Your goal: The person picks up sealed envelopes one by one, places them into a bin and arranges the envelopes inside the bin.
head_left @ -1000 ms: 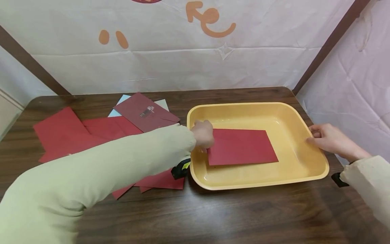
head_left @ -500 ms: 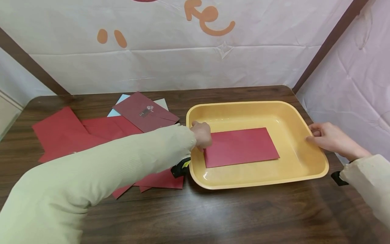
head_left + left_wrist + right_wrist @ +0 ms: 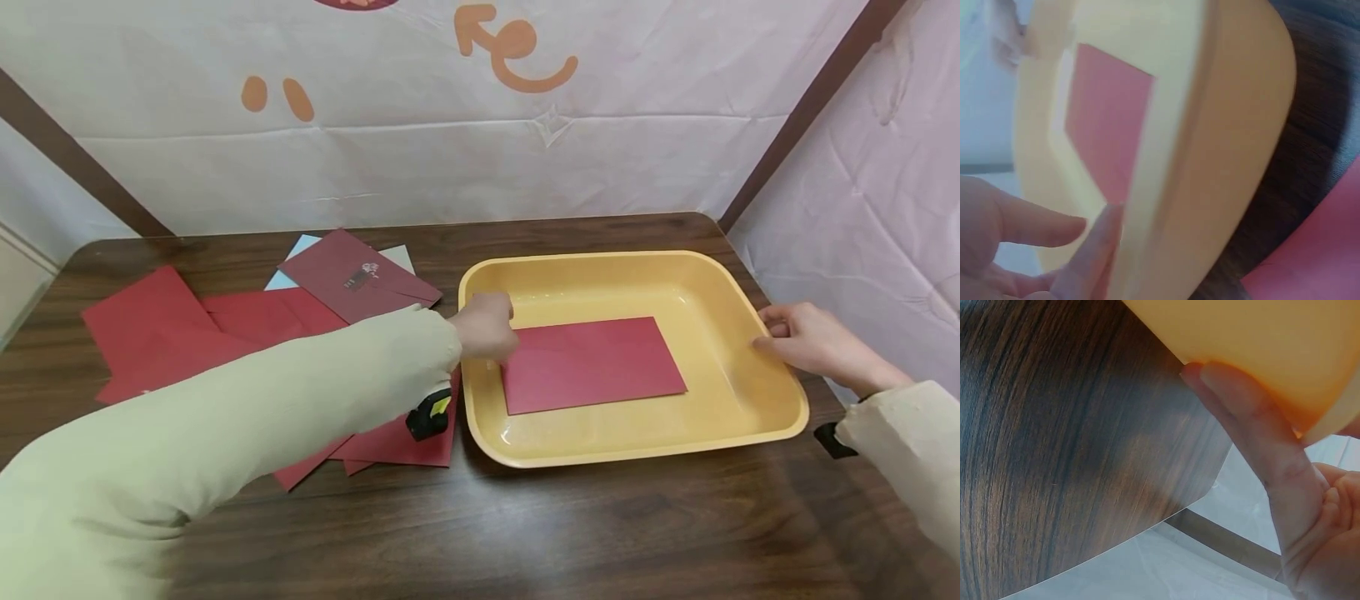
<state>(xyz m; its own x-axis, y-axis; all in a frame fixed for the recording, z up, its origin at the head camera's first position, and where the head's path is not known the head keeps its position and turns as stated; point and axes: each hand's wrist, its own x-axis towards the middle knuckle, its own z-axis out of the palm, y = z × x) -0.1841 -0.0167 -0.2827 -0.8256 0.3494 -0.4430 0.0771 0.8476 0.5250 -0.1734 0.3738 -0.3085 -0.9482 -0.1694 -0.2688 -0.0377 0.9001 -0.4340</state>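
Note:
A red envelope (image 3: 596,367) lies flat on the floor of a yellow tray (image 3: 637,454), towards its left side. My left hand (image 3: 486,327) is over the tray's left wall, beside the envelope's left end. In the left wrist view its thumb and forefinger stand apart with nothing between them; the lower fingers (image 3: 1094,250) come close to the envelope, and whether they touch it I cannot tell. At the opposite end, my right hand (image 3: 813,346) grips the tray's right rim, the thumb inside. In the right wrist view, its fingers (image 3: 1254,419) press the tray's outer wall.
Several red envelopes (image 3: 150,333) lie spread left of the tray, partly under my left sleeve (image 3: 247,425). A dark red printed envelope (image 3: 360,275) covers a light blue one (image 3: 302,245) and a pale grey one (image 3: 400,257). A white cloth wall (image 3: 420,175) stands behind the brown table (image 3: 540,533).
The red envelope's left end has shifted slightly left and it now lies flatter in the tray. My left hand has drawn back a little to the left. My right hand stays on the rim.

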